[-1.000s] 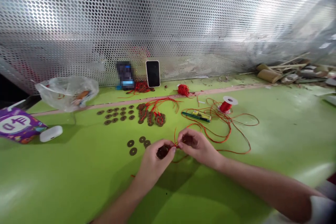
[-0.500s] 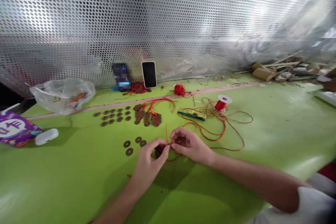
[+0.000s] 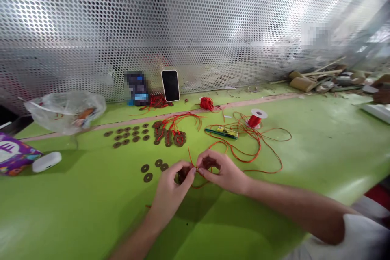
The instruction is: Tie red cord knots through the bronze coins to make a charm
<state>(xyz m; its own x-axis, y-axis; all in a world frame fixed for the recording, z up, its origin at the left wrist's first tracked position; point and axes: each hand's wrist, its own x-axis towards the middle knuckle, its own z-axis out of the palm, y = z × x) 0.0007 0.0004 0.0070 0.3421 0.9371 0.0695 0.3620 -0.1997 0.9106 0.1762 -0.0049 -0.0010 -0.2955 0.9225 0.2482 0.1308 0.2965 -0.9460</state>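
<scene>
Left hand (image 3: 174, 185) & right hand (image 3: 219, 170) met fingertip to fingertip over the green table (image 3: 319, 146), both pinching a red cord (image 3: 193, 165) at one spot. Left fingers also curled round a dark holed coin (image 3: 182, 175), partly hidden, so L grip was closed on coin + cord; R thumb and forefinger were narrow, closed on the cord only. A short cord end stuck up from the pinch; a loop hung below it toward the person.

From the R hand the cord ran away in loose tangled loops (image 3: 258, 146) to a red spool w/ white flange (image 3: 255, 119), which lay on the table, well apart from the hands. Near the loops, on the far side of the hands, lay a green-yellow pen-like tool (image 3: 222, 132).

Just left of the L hand: four loose coins (image 3: 152, 166), flat on the table. Further back, rows of coins (image 3: 128, 136) laid out, and beside them a cluster of coins strung w/ red cord (image 3: 170, 134). A small red cord ball (image 3: 206, 103) sat near the back.

At the perforated metal screen (image 3: 195, 28): a phone (image 3: 170, 85) propped upright, a blurred item beside it. Far left: clear plastic bag (image 3: 65, 109), white earbud case (image 3: 46, 161), purple packet (image 3: 14, 157). Far right: bamboo offcuts (image 3: 319, 81).
</scene>
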